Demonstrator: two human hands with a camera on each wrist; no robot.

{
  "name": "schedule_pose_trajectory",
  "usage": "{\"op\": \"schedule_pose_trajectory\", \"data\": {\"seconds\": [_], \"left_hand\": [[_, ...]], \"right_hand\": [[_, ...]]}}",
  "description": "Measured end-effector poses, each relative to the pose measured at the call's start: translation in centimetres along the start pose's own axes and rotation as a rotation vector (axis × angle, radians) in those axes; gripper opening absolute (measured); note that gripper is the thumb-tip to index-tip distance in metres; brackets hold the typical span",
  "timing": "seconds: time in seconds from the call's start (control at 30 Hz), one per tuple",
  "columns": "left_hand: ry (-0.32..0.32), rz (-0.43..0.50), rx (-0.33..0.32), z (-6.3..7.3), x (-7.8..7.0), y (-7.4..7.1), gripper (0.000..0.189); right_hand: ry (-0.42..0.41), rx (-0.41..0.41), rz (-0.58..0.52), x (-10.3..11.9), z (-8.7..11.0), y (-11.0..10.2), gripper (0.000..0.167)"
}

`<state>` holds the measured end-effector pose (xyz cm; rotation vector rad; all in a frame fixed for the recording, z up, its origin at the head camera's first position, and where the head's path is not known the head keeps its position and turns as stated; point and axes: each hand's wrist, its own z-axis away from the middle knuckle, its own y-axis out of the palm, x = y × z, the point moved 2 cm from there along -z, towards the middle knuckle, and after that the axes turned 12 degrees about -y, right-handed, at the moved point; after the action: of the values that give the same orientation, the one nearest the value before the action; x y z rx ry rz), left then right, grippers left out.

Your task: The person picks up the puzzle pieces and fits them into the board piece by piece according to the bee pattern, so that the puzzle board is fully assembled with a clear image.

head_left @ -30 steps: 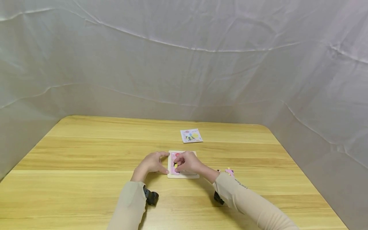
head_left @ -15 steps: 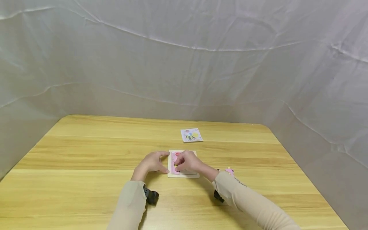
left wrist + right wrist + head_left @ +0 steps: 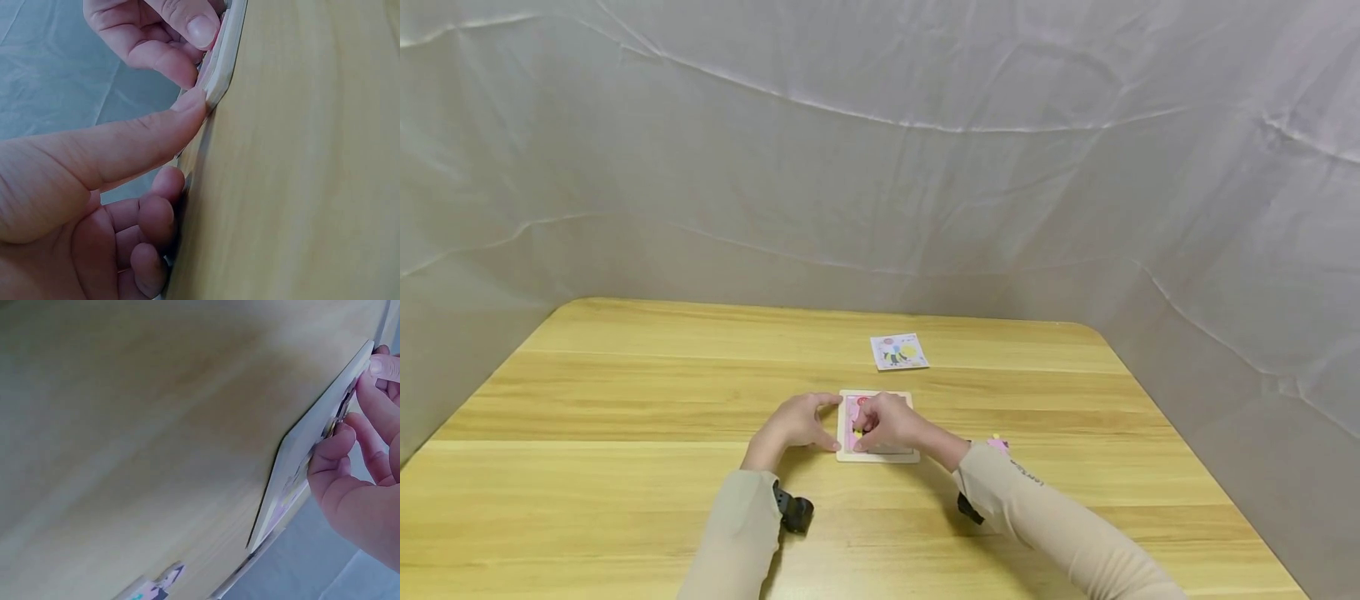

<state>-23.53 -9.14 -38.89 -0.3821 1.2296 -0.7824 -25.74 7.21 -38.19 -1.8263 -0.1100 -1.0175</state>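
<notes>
A small puzzle tray [image 3: 880,458] with a pale wooden rim lies flat on the table in the head view. Its left strip bears pink pieces with a red patch at the top. My left hand [image 3: 796,422] holds the tray's left side, the thumb at the near corner and the forefinger at the far one. Over the tray, my right hand [image 3: 889,422] pinches a pink puzzle piece [image 3: 857,433] with yellow and black on it, low in the left strip. Fingers cover much of that piece. In the left wrist view, the left thumb [image 3: 187,115] touches the tray's corner.
Behind the tray lies a square picture card [image 3: 900,353] showing a bee. Loose pink puzzle pieces [image 3: 998,444] lie right of the tray, partly behind the right sleeve [image 3: 1045,517]. Grey cloth [image 3: 880,167] hangs around the wooden table.
The yellow and black piece has gone down toward the tray's left strip, and the right fingers have shifted slightly over it. The left hand stays on the tray's edge.
</notes>
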Motion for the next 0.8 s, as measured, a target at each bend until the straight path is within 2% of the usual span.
{"op": "schedule_pose_trajectory", "data": {"seconds": [0.13,0.17,0.5,0.8], "left_hand": [[-0.006,0.007,0.001,0.04,0.02,0.04,0.070],[-0.005,0.006,-0.002,0.04,0.01,0.04,0.070],[0.000,-0.016,-0.012,0.14,-0.11,0.04,0.069],[0.014,-0.034,-0.029,0.27,-0.17,0.07,0.070]], "right_hand": [[-0.001,0.004,-0.006,0.14,-0.08,0.06,0.014],[0.031,0.004,-0.012,0.36,-0.10,0.08,0.014],[0.091,0.032,0.016,0.56,-0.05,-0.23,0.011],[0.118,0.011,0.039,0.09,0.06,-0.67,0.022]]}}
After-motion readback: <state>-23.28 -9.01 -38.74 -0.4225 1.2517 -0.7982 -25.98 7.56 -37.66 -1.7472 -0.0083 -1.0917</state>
